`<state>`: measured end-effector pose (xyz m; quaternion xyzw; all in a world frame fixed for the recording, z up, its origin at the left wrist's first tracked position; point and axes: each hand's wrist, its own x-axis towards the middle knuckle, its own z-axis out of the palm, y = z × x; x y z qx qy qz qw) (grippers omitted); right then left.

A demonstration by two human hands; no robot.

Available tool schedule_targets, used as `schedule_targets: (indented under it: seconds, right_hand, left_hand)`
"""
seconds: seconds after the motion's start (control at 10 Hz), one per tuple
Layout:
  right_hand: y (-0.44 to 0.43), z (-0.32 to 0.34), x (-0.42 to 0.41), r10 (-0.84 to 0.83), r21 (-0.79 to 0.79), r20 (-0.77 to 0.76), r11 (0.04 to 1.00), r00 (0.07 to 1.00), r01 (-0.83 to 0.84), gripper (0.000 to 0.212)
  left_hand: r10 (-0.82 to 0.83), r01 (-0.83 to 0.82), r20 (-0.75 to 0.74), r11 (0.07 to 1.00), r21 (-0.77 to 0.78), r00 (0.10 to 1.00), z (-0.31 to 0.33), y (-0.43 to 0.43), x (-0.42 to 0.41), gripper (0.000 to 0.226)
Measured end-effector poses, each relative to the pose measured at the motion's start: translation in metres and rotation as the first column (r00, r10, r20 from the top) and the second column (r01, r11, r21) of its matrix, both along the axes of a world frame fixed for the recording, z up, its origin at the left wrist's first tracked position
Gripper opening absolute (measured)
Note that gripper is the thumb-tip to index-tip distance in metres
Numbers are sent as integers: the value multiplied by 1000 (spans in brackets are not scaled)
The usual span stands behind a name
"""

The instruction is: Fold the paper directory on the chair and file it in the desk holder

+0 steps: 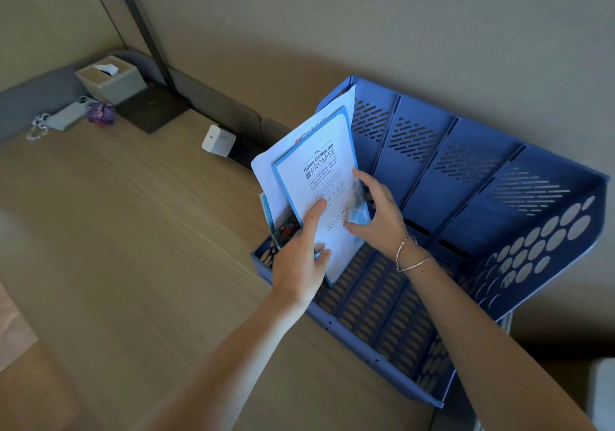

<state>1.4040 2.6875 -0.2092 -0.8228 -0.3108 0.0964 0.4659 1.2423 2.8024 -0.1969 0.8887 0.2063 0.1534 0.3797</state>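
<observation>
The folded paper directory (319, 171), white with a blue border and printed text, stands tilted in the leftmost slot of the blue plastic desk holder (499, 197). My left hand (299, 257) pinches its lower left edge, thumb on the front. Fingers of my right hand (376, 217) touch its right edge, spread apart; a bracelet is on that wrist. A plain white sheet (266, 177) and a colourful booklet (286, 227) stand behind and left of the directory in the same slot.
The holder sits on a wooden desk (133, 231) against a beige wall, with three other slots to the right. A white charger (218, 140), tissue box (111, 79), phone (71, 114), purple object (101, 113) and lamp base (151, 107) lie at the back left.
</observation>
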Motion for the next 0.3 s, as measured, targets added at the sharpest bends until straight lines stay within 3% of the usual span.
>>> schedule_targets:
  seconds: [0.3]
  right_hand:
    - [-12,20,-19,-46,6,32,999,998,46,90]
  left_hand:
    - [-39,35,64,997,62,997,10,4,-21,81]
